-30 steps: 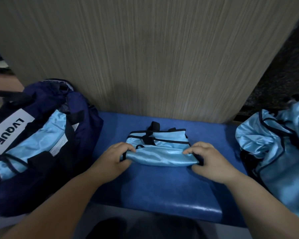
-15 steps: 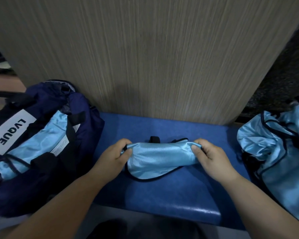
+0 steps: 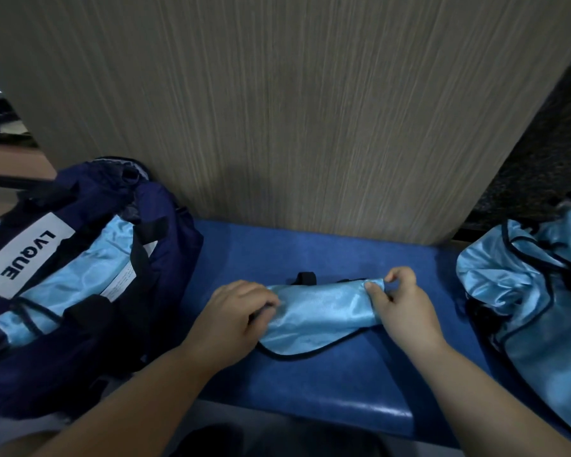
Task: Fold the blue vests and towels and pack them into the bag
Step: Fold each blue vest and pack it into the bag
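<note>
Blue bench, left hand gripping vest edge, right hand pinching its corner, bag at left

Light-blue, black-trimmed vest lies folded, held between left hand and right hand; open navy bag sits leftward, crumpled vests rightward.

blue padded bench against wood-grain panel; dim light.

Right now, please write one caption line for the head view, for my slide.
Left hand and right hand hold a blue vest on the bench, beside the open bag.
</note>
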Demonstrator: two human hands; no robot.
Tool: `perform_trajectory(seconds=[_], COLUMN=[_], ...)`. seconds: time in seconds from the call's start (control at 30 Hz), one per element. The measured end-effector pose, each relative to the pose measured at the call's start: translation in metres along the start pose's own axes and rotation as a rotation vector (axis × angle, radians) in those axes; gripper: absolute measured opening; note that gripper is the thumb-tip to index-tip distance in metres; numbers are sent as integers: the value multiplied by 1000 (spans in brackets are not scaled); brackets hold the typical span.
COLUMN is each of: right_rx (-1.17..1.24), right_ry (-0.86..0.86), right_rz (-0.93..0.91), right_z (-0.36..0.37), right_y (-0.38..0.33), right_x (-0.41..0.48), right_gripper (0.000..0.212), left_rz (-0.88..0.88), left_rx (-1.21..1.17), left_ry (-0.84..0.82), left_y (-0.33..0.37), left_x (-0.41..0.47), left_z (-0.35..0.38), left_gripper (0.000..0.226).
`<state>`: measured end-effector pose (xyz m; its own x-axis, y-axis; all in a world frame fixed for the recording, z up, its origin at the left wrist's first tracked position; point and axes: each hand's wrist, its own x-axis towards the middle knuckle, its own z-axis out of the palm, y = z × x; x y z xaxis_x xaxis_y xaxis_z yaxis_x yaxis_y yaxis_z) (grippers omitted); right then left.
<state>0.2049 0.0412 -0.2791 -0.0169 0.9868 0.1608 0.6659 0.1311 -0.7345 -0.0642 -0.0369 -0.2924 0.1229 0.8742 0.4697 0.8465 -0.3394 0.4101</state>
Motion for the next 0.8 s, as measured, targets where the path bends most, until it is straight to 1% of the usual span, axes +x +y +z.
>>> perform_trajectory(seconds=[0.07,0.1,0.13,0.2,0.27,0.3,0.33,0.37,0.4,0.43,0.5,0.57,0.67,0.73,0.8], right_rx=[30,46,57,98,142,128,88,21,-36,-62,-38,-15,-30,-61,-36], right_ry=[53,85,103,55,-122,-242,-353,-424,-436,-401,-276,-229,-285,-377,-409], right_rz=[-4,-28,-62,-158,-242,-262,-276,-285,-293,-301,-309,-320,-292,-248,-201], right_z=[-1,-1,-2,-3,-8,-12,-15,-17,-17,-16,-10,-9,-12,-13,-13], right_y=[0,0,0,2,5,8,13,17,20,21,23,22,24,25,23], right_x=[0,1,1,2,4,5,6,7,7,7,8,9,13,14,13], right_gripper=[28,28,28,23,19,31,49,63,69,69,61,54,48,52,64], left_rz=[-80,-112,-130,-182,-269,-301,-314,-319,-324,-332,-344,-359,-398,-420,-438], left_rx=[-14,-13,-17,-40,-61,-71,-81,-94,-108,-123,-145,-165,-202,-231,-256], left_ry=[-100,-140,-160,-149,-145,-148,-146,-140,-129,-121,-98,-77,-73,-62,-46], left_y=[0,-1,-1,0,-1,-2,-4,-5,-5,-5,-2,0,0,-2,-4], left_x=[-3,-3,-3,-1,1,2,3,5,7,8,11,12,12,13,13], left_z=[2,4,5,8,9,10,11,11,10,10,9,8,7,6,5], left_gripper=[44,56,61,57,52,50,47,42,36,31,26,25,29,30,30])
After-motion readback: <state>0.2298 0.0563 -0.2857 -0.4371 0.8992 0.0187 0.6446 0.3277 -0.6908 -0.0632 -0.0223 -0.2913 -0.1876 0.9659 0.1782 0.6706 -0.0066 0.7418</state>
